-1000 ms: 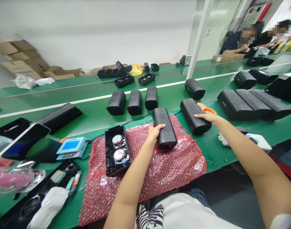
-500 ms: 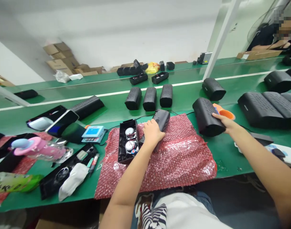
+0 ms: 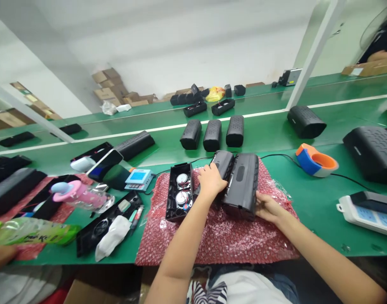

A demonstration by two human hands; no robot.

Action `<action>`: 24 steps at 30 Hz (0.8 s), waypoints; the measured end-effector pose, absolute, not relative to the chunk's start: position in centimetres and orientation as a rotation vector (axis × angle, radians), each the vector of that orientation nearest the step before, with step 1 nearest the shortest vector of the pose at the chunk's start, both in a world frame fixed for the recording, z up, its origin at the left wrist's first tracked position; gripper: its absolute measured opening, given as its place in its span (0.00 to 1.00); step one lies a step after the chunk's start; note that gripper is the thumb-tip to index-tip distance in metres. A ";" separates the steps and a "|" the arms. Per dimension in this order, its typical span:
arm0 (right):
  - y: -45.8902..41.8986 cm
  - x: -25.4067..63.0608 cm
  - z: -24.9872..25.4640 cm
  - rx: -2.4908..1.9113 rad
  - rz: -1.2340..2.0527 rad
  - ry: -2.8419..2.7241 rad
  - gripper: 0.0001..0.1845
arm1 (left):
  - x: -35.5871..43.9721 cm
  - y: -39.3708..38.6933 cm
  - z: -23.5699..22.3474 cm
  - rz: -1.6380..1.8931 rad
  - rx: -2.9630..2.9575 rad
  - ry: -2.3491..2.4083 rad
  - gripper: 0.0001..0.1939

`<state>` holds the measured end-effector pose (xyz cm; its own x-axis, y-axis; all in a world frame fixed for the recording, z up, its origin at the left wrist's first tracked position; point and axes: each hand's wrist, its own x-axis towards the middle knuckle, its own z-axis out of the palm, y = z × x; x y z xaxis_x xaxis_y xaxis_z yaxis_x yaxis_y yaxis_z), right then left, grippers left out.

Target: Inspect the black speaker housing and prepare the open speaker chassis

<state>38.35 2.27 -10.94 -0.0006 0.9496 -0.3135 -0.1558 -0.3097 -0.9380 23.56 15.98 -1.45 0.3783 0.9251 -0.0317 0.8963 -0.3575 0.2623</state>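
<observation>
My left hand [image 3: 211, 181] is closed round a black speaker shell [image 3: 224, 162] lying on red bubble wrap [image 3: 181, 250]. My right hand [image 3: 268, 207] grips the lower right edge of a second black speaker, a full housing [image 3: 242, 181], close beside that shell on the wrap. This housing shows a smooth face with an oval recess. To the left of my left hand stands an open speaker box [image 3: 171, 198], with two round drivers and thin wires inside. My left forearm covers part of the box and the shell.
Behind the wrap stand several black speakers [image 3: 212, 135]. An orange and blue tape ring [image 3: 317, 160] and a white power strip [image 3: 352, 211] lie right. Left are a light-blue meter [image 3: 138, 179], a pink bottle [image 3: 82, 195], a green bottle [image 3: 38, 232] and another person's hand [image 3: 3, 256].
My right hand has brought the speaker from the right side onto the bubble wrap, turned so its smooth face shows. My left hand keeps its hold. The view has shifted left.
</observation>
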 end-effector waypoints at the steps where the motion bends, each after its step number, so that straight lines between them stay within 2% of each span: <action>1: 2.2 39.2 -10.7 -1.400 1.491 -0.958 0.40 | 23.6 15.9 -1.5 0.175 2.409 1.624 0.34; 5: 1.6 42.2 -9.2 -1.767 1.266 -1.160 0.35 | 23.8 15.4 -1.5 0.197 2.450 1.613 0.36; 6: 1.5 42.4 -8.9 -1.850 1.133 -1.185 0.39 | 23.8 15.3 -1.5 0.202 2.457 1.603 0.37; 9: 1.1 42.3 -7.8 -1.991 0.651 -1.261 0.57 | 23.6 15.1 -1.3 0.193 2.460 1.573 0.39; 10: 1.1 42.1 -7.4 -1.995 0.458 -1.373 0.59 | 23.5 15.0 -1.2 0.185 2.458 1.568 0.38; 14: 1.9 42.5 -6.4 -1.846 -0.208 -2.004 0.55 | 23.4 14.9 -1.2 0.172 2.444 1.568 0.32; 18: 3.0 44.0 -6.8 -1.698 -0.339 -2.215 0.60 | 23.5 14.6 -1.2 0.207 2.428 1.550 0.31; 21: 2.6 44.8 -8.0 -1.489 -0.302 -2.235 0.62 | 23.2 14.2 -0.9 0.257 2.398 1.545 0.30; 22: 2.6 45.1 -8.4 -1.419 -0.258 -2.224 0.62 | 23.0 13.9 -0.9 0.268 2.381 1.541 0.30; 24: 3.5 45.8 -9.4 -1.271 -0.191 -2.156 0.54 | 22.7 13.5 -0.9 0.293 2.369 1.513 0.30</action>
